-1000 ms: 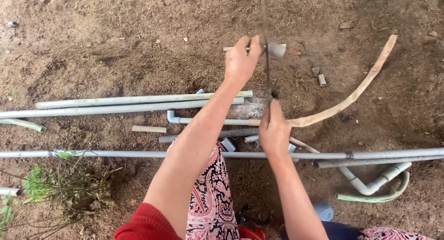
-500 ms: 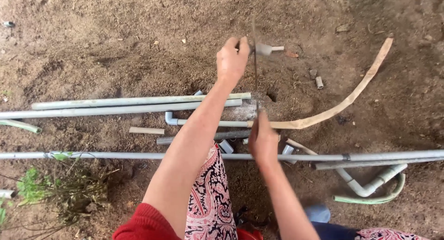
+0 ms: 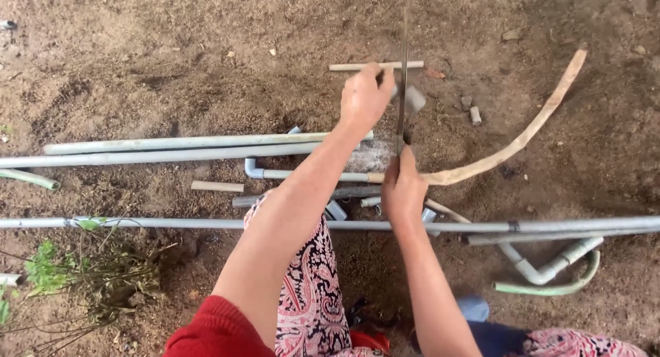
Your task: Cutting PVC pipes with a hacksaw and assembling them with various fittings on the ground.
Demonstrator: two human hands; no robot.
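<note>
1. Since the earlier frame, both hands are sitting slightly differently: the left hand (image 3: 366,95) is lying a little lower and more to the left of the thin upright blade (image 3: 402,75), and the right hand (image 3: 402,188) is sitting just under the blade's lower end, where before it was a touch higher against it.
2. Left hand is closing around something small and grey, a short pipe piece (image 3: 414,99), with a pale short stick (image 3: 375,66) lying just behind the knuckles; the fingers are curled, though exactly how tightly they are gripping cannot be told.
3. Right hand is wrapping shut around the lower end of the blade, thumb pointing up along it; the handle itself is hidden inside the fist.
4. Blade is standing nearly upright between the two hands, its edge touching or just beside the grey piece. Judging from the shift, a back-and-forth sawing stroke seems to be going on, with the cut not yet through.
5. Long grey pipes (image 3: 179,148) are lying side by side on the bare dirt ground (image 3: 172,47) to the left, and another long pipe (image 3: 137,223) is running across the whole view, passing under both forearms.
6. Curved wooden stick (image 3: 522,133) is arcing away to the right, and a white elbow fitting (image 3: 543,267) with a green hose (image 3: 550,288) is lying at lower right, well apart from the hands.
7. Green weeds (image 3: 48,267) are growing at lower left.
</note>
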